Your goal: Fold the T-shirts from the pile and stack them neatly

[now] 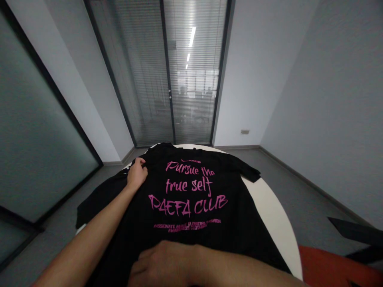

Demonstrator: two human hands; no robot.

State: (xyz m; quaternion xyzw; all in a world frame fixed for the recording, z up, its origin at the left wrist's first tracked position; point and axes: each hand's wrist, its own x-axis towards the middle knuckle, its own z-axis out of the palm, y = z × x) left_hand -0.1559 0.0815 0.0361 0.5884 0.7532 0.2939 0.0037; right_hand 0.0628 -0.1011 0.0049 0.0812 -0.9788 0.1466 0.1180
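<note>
A black T-shirt point(191, 217) with pink lettering lies spread out on a round white table point(281, 223), its neck at the far edge. My left hand point(138, 174) is at the shirt's left side near the shoulder, fingers bent and pinching the fabric there. Across the lower part of the shirt reaches my right hand point(164, 263), back of the hand up and fingers curled down onto the cloth. Its fingertips are hidden beneath it. One sleeve point(249, 172) lies to the right, past the table's edge; dark cloth point(98, 195) hangs on the left.
A glass door with blinds point(191, 107) stands behind the table. A frosted glass panel point(38, 127) is on the left, and grey walls point(338, 107) are on the right. At the lower right is a red-orange object point(332, 267) beside a dark bar point(356, 231).
</note>
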